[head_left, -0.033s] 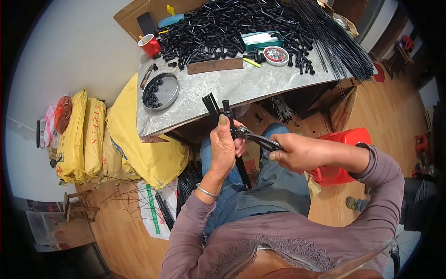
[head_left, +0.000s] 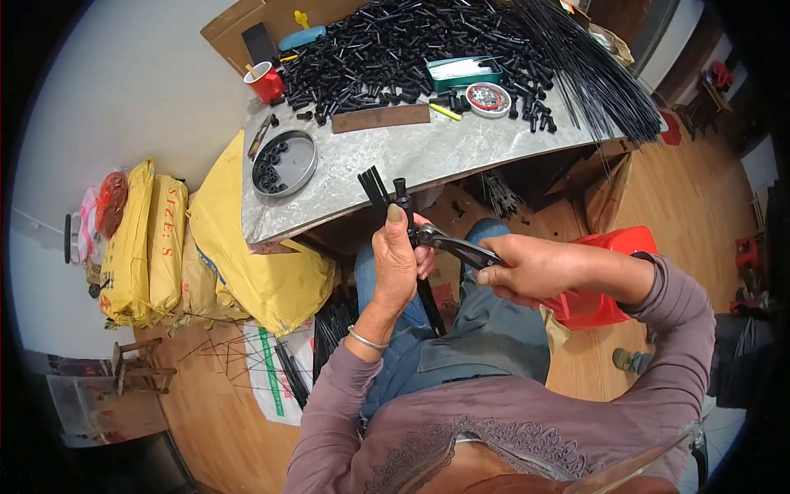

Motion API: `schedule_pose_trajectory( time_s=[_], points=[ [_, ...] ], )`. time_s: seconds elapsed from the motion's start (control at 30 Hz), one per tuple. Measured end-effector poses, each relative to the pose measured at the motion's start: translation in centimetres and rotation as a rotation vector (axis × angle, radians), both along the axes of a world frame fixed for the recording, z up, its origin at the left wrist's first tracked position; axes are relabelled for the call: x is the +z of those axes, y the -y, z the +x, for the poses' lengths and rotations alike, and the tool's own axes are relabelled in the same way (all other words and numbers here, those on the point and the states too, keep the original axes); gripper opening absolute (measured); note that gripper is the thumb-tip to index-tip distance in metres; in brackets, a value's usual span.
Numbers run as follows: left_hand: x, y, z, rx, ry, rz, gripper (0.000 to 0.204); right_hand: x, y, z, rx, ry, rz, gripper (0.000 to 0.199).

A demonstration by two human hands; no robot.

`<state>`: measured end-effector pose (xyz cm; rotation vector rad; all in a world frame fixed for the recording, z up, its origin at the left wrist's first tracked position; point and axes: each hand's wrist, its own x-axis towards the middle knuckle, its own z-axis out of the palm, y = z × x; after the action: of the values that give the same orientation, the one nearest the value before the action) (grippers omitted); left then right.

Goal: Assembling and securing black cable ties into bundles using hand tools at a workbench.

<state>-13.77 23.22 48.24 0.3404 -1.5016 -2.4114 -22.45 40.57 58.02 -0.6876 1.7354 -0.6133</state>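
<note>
In the head view, we hold a bundle of thin black rods [head_left: 415,263] upright in our left hand [head_left: 397,267], fingers wrapped around it and the thumb pressed up along its front. The bundle stands between our knees, just near the front edge of the grey table [head_left: 387,156]; its splayed upper ends and a short black tube [head_left: 401,192] rise above the thumb. Our right hand [head_left: 535,267] is clenched around the handles of a pair of pliers [head_left: 448,241], whose nose meets the bundle just beside the left fingers — whether it already bites the rods we cannot tell.

To do this step well, we judge that the left grip should stay firm and low so the rods do not fan out, and the pliers should come in square to the bundle, squeezing steadily rather than twisting — a slanted bite could slip onto the fingers, which lie very close.

On the table farther away lie a heap of black tubes [head_left: 395,53], a round metal pan [head_left: 284,162], a red cup [head_left: 266,82] and a long sheaf of black rods [head_left: 592,74] at the far right. Yellow sacks [head_left: 164,247] sit on the floor to the left.

Against the earlier frame we find no difference: both hands, the bundle and the pliers sit exactly as they did.
</note>
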Motion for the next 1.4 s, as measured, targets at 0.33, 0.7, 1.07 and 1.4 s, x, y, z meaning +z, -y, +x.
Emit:
schedule_pose_trajectory(
  time_s=[0.33, 0.7, 1.07, 1.4],
  points=[
    [-0.3, -0.1, -0.5, -0.041, 0.01, 0.026, 0.061, -0.3, -1.5, -0.6, -0.103, 0.236, -0.075, 0.025],
    [0.4, -1.4, -0.3, -0.037, 0.027, -0.1, 0.061, 2.0, -1.3, -0.3, -0.042, 0.096, 0.092, 0.028],
    [-1.9, 0.2, -3.8, 0.218, 0.101, -0.166, 0.054, -3.3, 1.7, -5.4, 0.278, -0.922, -0.144, 0.04],
    [4.0, 3.8, -4.4, 0.425, -0.112, -0.277, 0.035, -12.1, 8.2, -13.5, -0.085, -1.416, -0.358, 0.061]
  ],
)
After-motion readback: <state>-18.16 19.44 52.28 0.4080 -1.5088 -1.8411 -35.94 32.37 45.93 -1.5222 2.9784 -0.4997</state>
